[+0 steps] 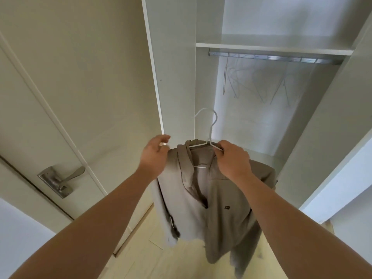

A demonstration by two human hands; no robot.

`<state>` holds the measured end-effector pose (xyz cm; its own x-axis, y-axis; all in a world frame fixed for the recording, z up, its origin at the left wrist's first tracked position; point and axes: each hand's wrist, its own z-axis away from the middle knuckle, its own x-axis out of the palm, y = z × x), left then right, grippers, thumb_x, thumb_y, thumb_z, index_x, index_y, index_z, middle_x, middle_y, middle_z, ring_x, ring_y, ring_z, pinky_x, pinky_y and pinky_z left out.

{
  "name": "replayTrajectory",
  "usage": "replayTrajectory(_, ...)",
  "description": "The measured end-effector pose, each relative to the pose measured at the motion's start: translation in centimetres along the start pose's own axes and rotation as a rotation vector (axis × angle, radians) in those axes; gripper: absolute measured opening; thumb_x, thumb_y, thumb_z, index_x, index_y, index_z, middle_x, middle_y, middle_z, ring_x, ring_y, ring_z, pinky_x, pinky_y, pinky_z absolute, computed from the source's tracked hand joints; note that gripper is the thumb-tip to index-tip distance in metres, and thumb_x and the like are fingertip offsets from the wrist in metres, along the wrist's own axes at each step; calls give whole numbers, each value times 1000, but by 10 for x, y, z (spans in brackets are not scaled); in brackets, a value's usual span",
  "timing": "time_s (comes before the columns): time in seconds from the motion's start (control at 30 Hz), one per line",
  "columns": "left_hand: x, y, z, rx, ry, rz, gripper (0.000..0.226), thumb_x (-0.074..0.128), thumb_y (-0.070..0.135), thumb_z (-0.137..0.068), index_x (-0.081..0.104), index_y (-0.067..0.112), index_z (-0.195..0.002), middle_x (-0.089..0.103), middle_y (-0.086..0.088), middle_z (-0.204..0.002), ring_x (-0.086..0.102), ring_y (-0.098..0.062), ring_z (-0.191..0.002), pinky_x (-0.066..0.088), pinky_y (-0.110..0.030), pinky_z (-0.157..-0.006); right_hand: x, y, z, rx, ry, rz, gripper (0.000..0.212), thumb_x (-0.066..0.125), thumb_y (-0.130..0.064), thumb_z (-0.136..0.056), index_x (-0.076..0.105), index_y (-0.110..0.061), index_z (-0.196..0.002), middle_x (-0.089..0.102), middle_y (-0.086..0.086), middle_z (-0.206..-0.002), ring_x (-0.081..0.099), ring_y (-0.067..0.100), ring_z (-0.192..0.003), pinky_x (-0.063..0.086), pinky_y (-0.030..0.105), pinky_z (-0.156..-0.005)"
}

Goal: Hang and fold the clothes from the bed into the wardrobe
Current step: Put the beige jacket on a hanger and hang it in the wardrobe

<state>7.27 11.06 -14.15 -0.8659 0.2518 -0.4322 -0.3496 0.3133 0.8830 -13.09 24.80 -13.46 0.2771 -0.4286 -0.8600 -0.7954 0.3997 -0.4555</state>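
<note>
Limp beige hooded sweatshirt [221, 198] on white wire hanger [211, 129]
Light, may slip; right grip [233, 158] rightly pinches hanger; left grip [155, 154] hold unclear

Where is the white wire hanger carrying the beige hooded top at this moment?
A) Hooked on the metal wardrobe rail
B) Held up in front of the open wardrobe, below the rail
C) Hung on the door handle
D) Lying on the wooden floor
B: the right hand pinches the white wire hanger with the beige hooded top draped on it, and its hook is free in the air, well below the metal wardrobe rail.
</note>
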Motion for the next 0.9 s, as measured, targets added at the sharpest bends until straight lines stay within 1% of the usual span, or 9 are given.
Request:
replayTrajectory(0.1,-14,-26,0,-152,-158,-203,39,44,15,-90,67,46,-88,70,16,-91,62,-8,-72,44,-15,-51,-2,0,-2,16,50,38,14,43,-31,-105,49,-33,-93,50,-13,-72,48,20,-70,30,37,-76)
replayTrajectory(0.17,-18,-37,0,-140,-222,-375,35,44,13,-88,65,41,-85,67,13,-82,61,-11,-73,42,-20,-53,-5,2,-3,40,73,43,14,43,-29,-105,50,-32,-93,51,-12,-72,49,20,-70,29,37,-77)
replayTrajectory(0.3,-21,-49,-4,-94,-285,-458,26,55,6,-85,67,29,-84,67,5,-78,63,-22,-78,46,-28,-62,-12,12,-4,94,80,46,15,41,-28,-105,53,-31,-96,54,-11,-75,51,20,-73,30,37,-80)
replayTrajectory(0.4,-26,-52,-10,-73,-267,-497,27,55,4,-82,68,28,-80,67,8,-72,64,-21,-78,45,-25,-61,-16,17,-4,120,82,53,18,40,-28,-105,57,-30,-99,54,-12,-74,50,19,-71,30,37,-81)
replayTrajectory(0.5,-27,-53,-12,-75,-105,-417,33,55,3,-85,68,33,-82,67,13,-74,60,-9,-74,40,-18,-58,-19,21,-3,152,97,39,19,40,-28,-105,59,-31,-103,58,-10,-79,51,20,-74,31,38,-83)
replayTrajectory(0.57,-26,-51,-12,-80,-36,-379,33,55,2,-87,69,31,-85,67,13,-78,61,-10,-76,40,-16,-58,-19,21,-1,168,95,40,20,40,-29,-105,59,-32,-104,61,-8,-83,53,20,-77,32,39,-84)
replayTrajectory(0.7,-17,-41,-12,-113,-163,-499,33,45,4,-85,62,33,-85,66,5,-87,61,-21,-84,40,-22,-56,-16,19,3,191,65,6,20,40,-29,-105,59,-33,-100,61,-9,-83,56,21,-80,35,41,-86)
replayTrajectory(0.8,-6,-21,-6,8,-198,-537,37,49,14,-84,64,33,-112,67,7,-110,61,-23,-105,51,-32,-83,-12,16,6,183,50,-32,20,41,-28,-105,58,-33,-97,61,-10,-81,56,20,-79,37,42,-89)
replayTrajectory(0.9,8,4,2,214,-223,-512,57,51,32,-78,58,34,-134,64,12,-129,56,-16,-120,43,-37,-107,-10,10,7,154,41,-37,19,41,-30,-105,59,-34,-99,63,-10,-84,54,18,-78,37,42,-90)
